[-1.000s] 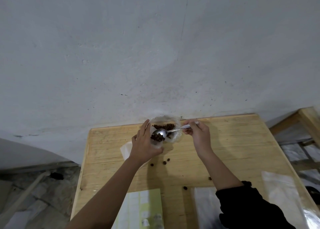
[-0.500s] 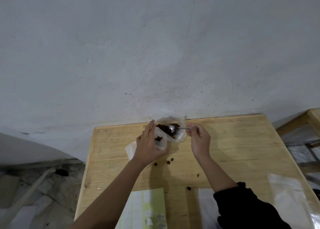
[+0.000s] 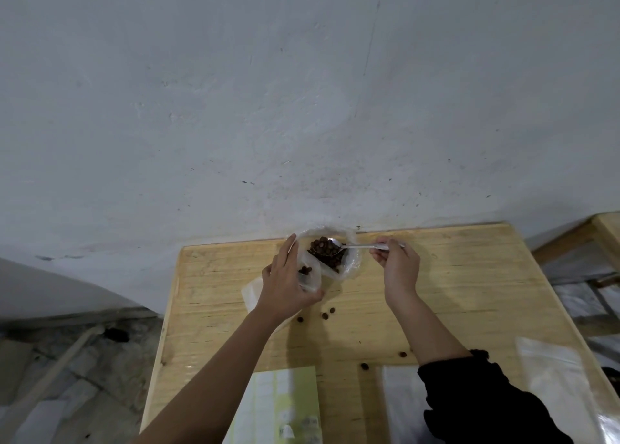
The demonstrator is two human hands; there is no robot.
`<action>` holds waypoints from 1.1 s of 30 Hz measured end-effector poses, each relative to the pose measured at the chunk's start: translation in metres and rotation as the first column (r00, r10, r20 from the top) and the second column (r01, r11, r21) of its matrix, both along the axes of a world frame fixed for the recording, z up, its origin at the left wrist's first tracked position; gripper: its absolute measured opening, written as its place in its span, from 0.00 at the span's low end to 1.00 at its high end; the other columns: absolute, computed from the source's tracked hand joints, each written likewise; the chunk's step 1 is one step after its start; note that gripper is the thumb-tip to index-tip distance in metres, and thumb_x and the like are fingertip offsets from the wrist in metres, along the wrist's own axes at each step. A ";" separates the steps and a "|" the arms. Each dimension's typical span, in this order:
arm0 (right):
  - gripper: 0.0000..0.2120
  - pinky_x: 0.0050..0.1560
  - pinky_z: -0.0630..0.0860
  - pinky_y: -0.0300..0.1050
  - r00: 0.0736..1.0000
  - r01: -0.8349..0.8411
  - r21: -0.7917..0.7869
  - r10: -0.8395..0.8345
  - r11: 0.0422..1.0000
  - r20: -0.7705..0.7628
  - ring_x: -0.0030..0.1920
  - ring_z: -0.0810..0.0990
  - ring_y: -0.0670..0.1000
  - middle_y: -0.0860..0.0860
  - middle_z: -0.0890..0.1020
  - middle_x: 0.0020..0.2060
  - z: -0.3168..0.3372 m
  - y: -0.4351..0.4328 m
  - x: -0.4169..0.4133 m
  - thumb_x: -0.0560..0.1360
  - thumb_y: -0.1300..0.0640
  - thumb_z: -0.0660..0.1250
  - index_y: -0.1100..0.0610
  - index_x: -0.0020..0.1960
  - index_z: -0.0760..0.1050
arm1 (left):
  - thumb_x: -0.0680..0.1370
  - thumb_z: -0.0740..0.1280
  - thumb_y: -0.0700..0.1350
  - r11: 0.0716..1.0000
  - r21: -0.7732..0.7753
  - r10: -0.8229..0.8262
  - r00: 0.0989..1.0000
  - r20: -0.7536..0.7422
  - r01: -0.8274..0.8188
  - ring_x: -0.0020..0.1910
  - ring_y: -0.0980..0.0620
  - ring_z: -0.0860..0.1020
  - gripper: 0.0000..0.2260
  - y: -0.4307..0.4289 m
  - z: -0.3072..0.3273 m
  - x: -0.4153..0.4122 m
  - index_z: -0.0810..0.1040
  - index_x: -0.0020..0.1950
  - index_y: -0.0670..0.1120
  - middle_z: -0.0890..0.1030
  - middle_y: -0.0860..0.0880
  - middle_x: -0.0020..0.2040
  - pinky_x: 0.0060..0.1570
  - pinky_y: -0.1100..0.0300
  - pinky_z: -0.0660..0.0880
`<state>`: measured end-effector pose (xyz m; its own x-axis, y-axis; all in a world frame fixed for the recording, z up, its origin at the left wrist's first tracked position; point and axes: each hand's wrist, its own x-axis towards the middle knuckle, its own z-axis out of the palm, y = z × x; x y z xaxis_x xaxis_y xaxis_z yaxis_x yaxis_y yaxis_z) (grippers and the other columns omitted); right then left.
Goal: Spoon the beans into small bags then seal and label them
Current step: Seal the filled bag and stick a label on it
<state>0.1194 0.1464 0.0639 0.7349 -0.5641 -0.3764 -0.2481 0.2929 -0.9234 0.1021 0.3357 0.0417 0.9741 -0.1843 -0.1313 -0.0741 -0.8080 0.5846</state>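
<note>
Your left grip (image 3: pixel 285 282) is curled round a small clear bag (image 3: pixel 309 273), thumb on the near side and fingers on the far side. It is held just off the desk (image 3: pixel 469 276) at the far edge, by the wall (image 3: pixel 302 108). A few beans (image 3: pixel 304 270) sit inside it. It touches the larger bag of beans (image 3: pixel 335 259) on its right.

Your right grip (image 3: pixel 397 269) pinches the handle end of the spoon (image 3: pixel 355 246). The spoon's long axis runs left to right, nearly level and about parallel to the desk's far edge. Its bowl points left, down in the mouth of the larger bag among the beans.

Loose beans (image 3: pixel 324 315) lie on the desk near your wrists. A label sheet (image 3: pixel 285 406) and flat empty bags (image 3: pixel 553 376) lie at the near edge.
</note>
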 end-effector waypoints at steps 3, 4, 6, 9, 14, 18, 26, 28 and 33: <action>0.13 0.37 0.77 0.37 0.998 -0.040 -0.056 0.043 0.998 0.051 0.35 0.79 0.51 0.55 0.80 0.37 0.005 -0.002 -0.003 0.79 0.62 0.59 0.61 0.39 0.78 | 0.65 0.68 0.63 1.000 0.005 -0.010 1.000 -0.004 0.010 0.73 0.53 0.57 0.49 0.000 -0.001 0.002 0.49 0.77 0.45 0.47 0.54 0.77 0.68 0.49 0.58; 0.13 0.37 0.77 0.39 0.995 -0.068 -0.077 0.074 0.995 0.073 0.34 0.78 0.51 0.55 0.80 0.36 0.007 -0.001 -0.004 0.79 0.62 0.59 0.61 0.39 0.78 | 0.66 0.70 0.62 1.000 0.009 -0.012 1.000 -0.008 0.012 0.74 0.52 0.56 0.48 0.001 -0.001 0.003 0.48 0.77 0.45 0.46 0.54 0.77 0.68 0.49 0.57; 0.14 0.36 0.76 0.39 0.978 -0.152 -0.140 0.169 0.978 0.119 0.33 0.78 0.50 0.54 0.80 0.34 0.011 0.002 -0.007 0.79 0.63 0.59 0.59 0.38 0.79 | 0.66 0.71 0.60 1.000 0.015 -0.014 1.000 -0.019 0.014 0.74 0.52 0.55 0.48 0.001 -0.001 0.003 0.48 0.77 0.44 0.46 0.54 0.77 0.68 0.48 0.57; 0.14 0.34 0.75 0.36 0.937 -0.256 -0.262 0.306 0.930 0.167 0.31 0.77 0.46 0.53 0.80 0.33 0.014 0.007 -0.012 0.80 0.62 0.58 0.60 0.40 0.79 | 0.64 0.71 0.62 1.000 0.013 -0.012 0.999 -0.041 0.013 0.74 0.51 0.56 0.51 0.002 0.000 0.004 0.49 0.77 0.44 0.46 0.54 0.77 0.68 0.47 0.57; 0.13 0.35 0.74 0.34 0.948 -0.135 -0.336 0.221 0.932 0.230 0.32 0.76 0.42 0.51 0.79 0.34 0.017 0.008 -0.013 0.80 0.63 0.58 0.59 0.40 0.78 | 0.66 0.73 0.59 1.000 0.013 -0.026 0.999 -0.038 0.027 0.73 0.52 0.57 0.50 0.006 0.000 0.002 0.48 0.77 0.44 0.45 0.55 0.77 0.68 0.48 0.58; 0.12 0.36 0.74 0.31 0.967 -0.081 -0.346 0.158 0.935 0.201 0.33 0.77 0.40 0.50 0.79 0.35 0.015 0.002 -0.012 0.79 0.63 0.58 0.59 0.42 0.78 | 0.65 0.72 0.61 0.999 -0.012 -0.047 0.998 -0.044 0.047 0.72 0.51 0.59 0.49 0.010 0.001 0.001 0.50 0.76 0.44 0.46 0.55 0.77 0.67 0.47 0.59; 0.06 0.51 0.79 0.44 0.889 -0.457 -0.157 0.442 0.876 -0.121 0.47 0.82 0.53 0.58 0.82 0.47 -0.009 0.009 -0.016 0.77 0.64 0.63 0.60 0.47 0.79 | 0.60 0.60 0.67 0.998 -0.063 -0.032 0.998 -0.058 0.029 0.72 0.51 0.58 0.48 0.018 0.006 -0.002 0.53 0.76 0.49 0.47 0.54 0.76 0.67 0.47 0.58; 0.06 0.52 0.78 0.44 0.860 -0.506 -0.203 0.473 0.838 -0.191 0.47 0.81 0.52 0.57 0.82 0.48 -0.011 0.009 -0.018 0.77 0.63 0.63 0.60 0.47 0.79 | 0.60 0.61 0.67 0.996 -0.081 -0.024 0.998 -0.051 0.020 0.71 0.51 0.59 0.47 0.020 0.008 -0.002 0.54 0.75 0.49 0.48 0.53 0.75 0.67 0.46 0.58; 0.08 0.48 0.71 0.35 0.822 -0.569 -0.474 0.477 0.672 -0.311 0.47 0.77 0.46 0.50 0.81 0.46 0.002 0.002 -0.020 0.77 0.62 0.64 0.60 0.51 0.80 | 0.61 0.62 0.67 0.990 -0.141 -0.011 1.000 0.006 0.012 0.62 0.58 0.64 0.46 0.023 0.021 -0.003 0.57 0.74 0.49 0.55 0.53 0.71 0.66 0.47 0.63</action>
